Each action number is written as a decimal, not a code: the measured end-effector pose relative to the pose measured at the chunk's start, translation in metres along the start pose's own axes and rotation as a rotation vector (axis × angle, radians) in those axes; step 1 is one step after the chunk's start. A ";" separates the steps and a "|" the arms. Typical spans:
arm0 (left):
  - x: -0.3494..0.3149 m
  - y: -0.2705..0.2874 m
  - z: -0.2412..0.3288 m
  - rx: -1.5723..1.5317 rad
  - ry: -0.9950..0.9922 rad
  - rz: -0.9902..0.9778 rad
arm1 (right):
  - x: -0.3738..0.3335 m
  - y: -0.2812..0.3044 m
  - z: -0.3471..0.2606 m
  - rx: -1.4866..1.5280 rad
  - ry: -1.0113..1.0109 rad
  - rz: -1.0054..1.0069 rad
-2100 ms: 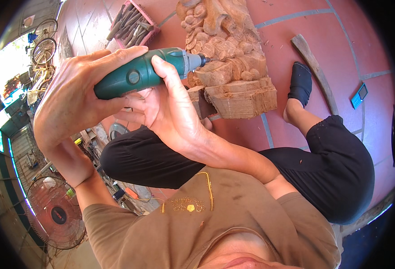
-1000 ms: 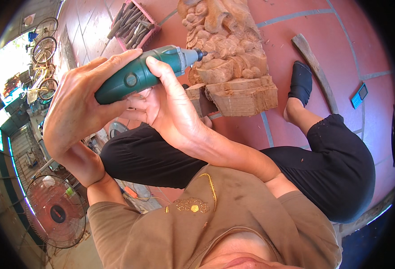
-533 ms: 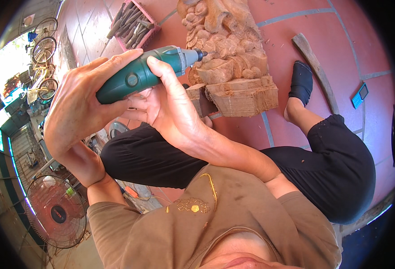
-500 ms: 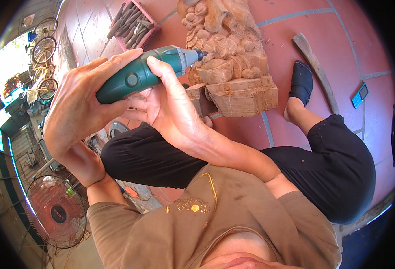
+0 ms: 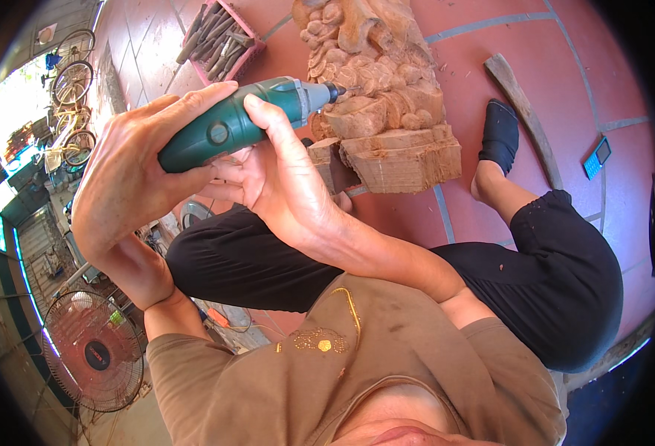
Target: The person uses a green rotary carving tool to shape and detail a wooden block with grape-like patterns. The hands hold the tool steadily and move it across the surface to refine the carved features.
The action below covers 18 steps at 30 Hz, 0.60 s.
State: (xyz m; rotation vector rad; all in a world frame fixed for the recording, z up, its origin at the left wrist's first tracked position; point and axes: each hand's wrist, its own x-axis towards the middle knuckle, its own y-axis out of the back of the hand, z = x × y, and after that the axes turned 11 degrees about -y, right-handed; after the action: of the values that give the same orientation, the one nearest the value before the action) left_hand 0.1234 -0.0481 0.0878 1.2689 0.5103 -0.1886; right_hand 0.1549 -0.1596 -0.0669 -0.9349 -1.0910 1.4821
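Observation:
A green rotary tool (image 5: 219,128) with a grey nose and dark chuck lies tilted in both my hands. My left hand (image 5: 123,167) is wrapped round its rear end, thumb below and fingers over the top. Nearer the nose, my right hand (image 5: 292,167) supports it, the thumb pressed along its side and the other fingers partly hidden underneath. The tool's tip points at a carved wood block (image 5: 390,152) with rounded relief shapes. A thin bit shows at the carving's left side; whether it touches the wood I cannot tell.
A pink basket (image 5: 251,53) of chisel-like tools stands at the far left of the carving. To the right, a curved wooden stick (image 5: 524,119) lies beside my dark-socked foot, and a blue phone (image 5: 597,158) rests on red tiles. A fan (image 5: 93,353) stands lower left.
The tool's nose has shifted very slightly, and its thin bit shows more plainly against the carving. Both hands keep the same hold.

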 end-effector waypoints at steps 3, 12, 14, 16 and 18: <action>-0.002 0.000 0.001 0.011 0.000 0.016 | 0.000 -0.002 0.000 -0.017 -0.005 0.007; -0.002 0.001 0.002 0.012 0.010 0.002 | 0.001 -0.002 -0.001 -0.011 -0.024 0.008; -0.002 0.001 0.002 0.007 0.009 0.007 | 0.000 -0.003 -0.002 -0.005 -0.026 0.021; -0.003 -0.001 0.001 0.006 -0.002 0.026 | 0.001 -0.004 -0.001 0.000 -0.025 0.028; -0.004 -0.001 0.001 0.010 -0.009 0.038 | 0.002 -0.005 0.000 0.002 -0.022 0.029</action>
State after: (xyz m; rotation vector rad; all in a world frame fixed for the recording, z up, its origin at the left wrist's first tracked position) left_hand 0.1198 -0.0502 0.0890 1.2859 0.4782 -0.1650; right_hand 0.1555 -0.1575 -0.0625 -0.9382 -1.0962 1.5199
